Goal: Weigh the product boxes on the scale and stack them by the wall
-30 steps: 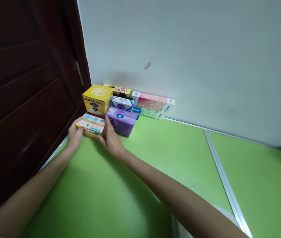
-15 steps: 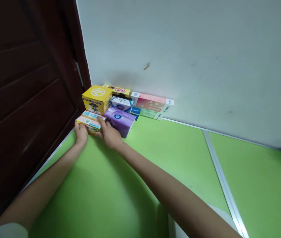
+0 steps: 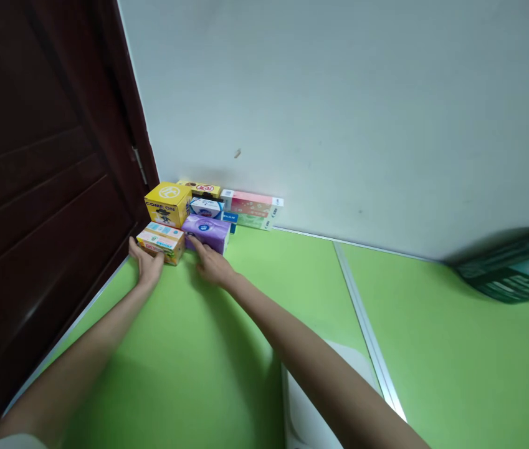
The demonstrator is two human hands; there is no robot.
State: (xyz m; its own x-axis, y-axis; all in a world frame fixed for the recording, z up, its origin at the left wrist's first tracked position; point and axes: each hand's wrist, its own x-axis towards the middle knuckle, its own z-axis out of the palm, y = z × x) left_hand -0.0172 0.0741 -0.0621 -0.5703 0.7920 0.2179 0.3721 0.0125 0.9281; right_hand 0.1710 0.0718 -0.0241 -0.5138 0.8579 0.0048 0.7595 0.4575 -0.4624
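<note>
A small orange-and-white printed box [image 3: 160, 242] lies on the green surface at the front of a group of packages. My left hand [image 3: 148, 265] is at its front left corner, fingers along the left side and thumb against the front, spread apart. Just right of that box sits a purple tissue pack [image 3: 207, 232]. My right hand [image 3: 212, 263] reaches toward it with the index finger stretched out, its tip at the pack's front left end. Behind the box stands a yellow carton [image 3: 168, 204] marked "COME ON". A white-and-blue soap box [image 3: 207, 208] is behind the tissue pack.
Another yellow box [image 3: 201, 188] and a pink-and-green carton [image 3: 252, 209] stand by the white wall [image 3: 339, 112]. A dark wooden door [image 3: 49, 187] borders the left. A blurred green package [image 3: 516, 268] lies at right, a white lid-like object [image 3: 313, 405] at the bottom.
My right hand has come off the orange-and-white box and moved right to the tissue pack. My left hand stays at the box. The view has shifted right, bringing in the green package.
</note>
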